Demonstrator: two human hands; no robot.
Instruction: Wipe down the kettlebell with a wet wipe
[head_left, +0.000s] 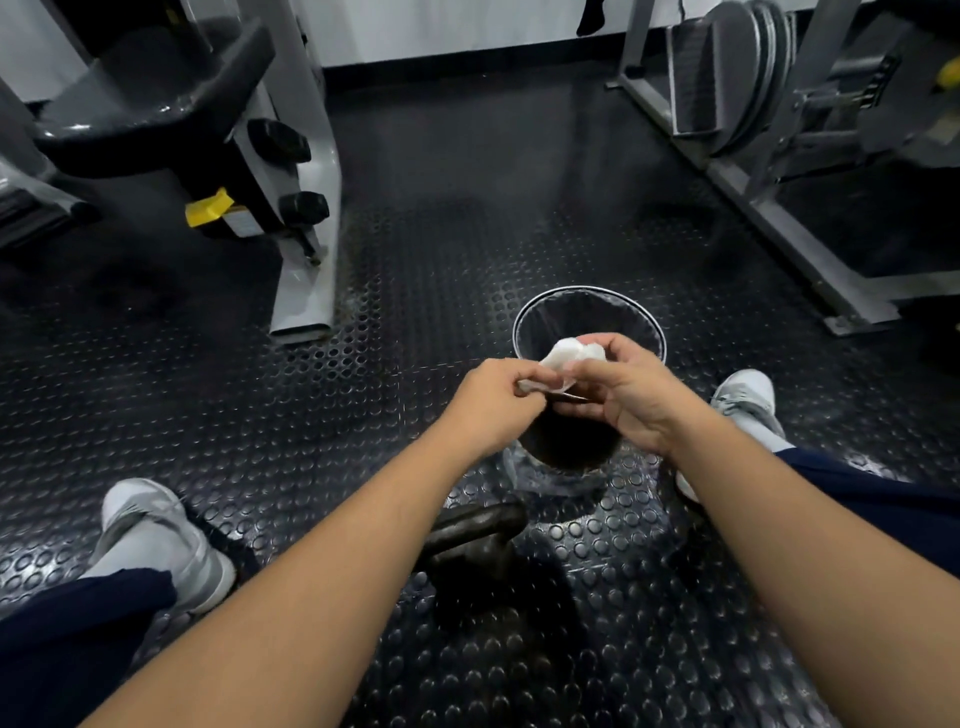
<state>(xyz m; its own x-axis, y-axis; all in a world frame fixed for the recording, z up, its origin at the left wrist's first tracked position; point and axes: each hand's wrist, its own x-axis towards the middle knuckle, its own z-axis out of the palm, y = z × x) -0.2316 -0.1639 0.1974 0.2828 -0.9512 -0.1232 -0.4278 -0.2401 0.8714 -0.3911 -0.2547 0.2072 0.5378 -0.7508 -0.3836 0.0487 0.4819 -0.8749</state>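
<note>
A black kettlebell (480, 551) stands on the studded rubber floor between my feet, below my forearms; its handle shows, its body is dark and partly hidden by my left arm. A crumpled white wet wipe (563, 358) is held between both hands over a black mesh waste bin (530, 306). My left hand (493, 402) pinches the wipe's near corner. My right hand (618, 387) curls round the bunched part of the wipe.
A grey gym machine with a black seat and yellow tag (208, 156) stands at the left. A rack with weight plates (737, 88) stands at the right. My grey shoes (161, 540) (745, 397) flank the kettlebell and bin.
</note>
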